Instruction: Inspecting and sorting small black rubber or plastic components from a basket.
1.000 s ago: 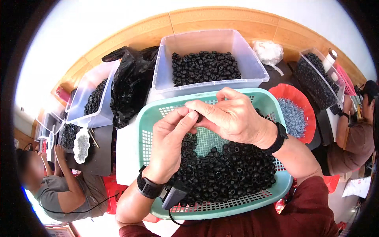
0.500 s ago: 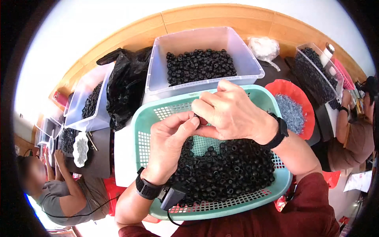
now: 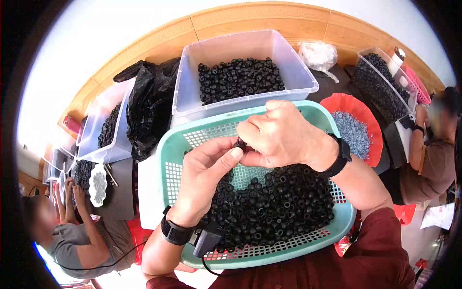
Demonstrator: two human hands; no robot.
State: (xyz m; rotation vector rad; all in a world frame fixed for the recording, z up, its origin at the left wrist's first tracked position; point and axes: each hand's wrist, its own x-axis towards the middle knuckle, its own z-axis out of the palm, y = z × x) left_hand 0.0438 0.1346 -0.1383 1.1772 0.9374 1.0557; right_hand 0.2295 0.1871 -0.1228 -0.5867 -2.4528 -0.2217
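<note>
Above a green plastic basket [image 3: 161, 176], both my hands meet over a small black round part [image 3: 240, 143]. My left hand [image 3: 204, 168] pinches that part between thumb and forefinger. Curled against it from the other side is my right hand [image 3: 284, 137]; its fingertips are pressed together, and whatever they hold is hidden behind the fingers. Many loose black ring-shaped parts [image 3: 269, 207] with round holes fill the near half of the basket. Each wrist wears a black strap, and the left strap [image 3: 178, 231] carries a small dark box.
Behind the basket stands a clear bin [image 3: 291, 62] of similar black parts. A red scalloped bowl [image 3: 375, 127] of small blue-grey pieces sits right of it. To the left are a black plastic bag [image 3: 151, 103] and another bin [image 3: 98, 151]. People work at left [image 3: 79, 245] and right [image 3: 435, 154].
Both hands stay together over the basket, the right one shifted slightly and more of the black part showing at the fingertips. The whole view has moved a little.
</note>
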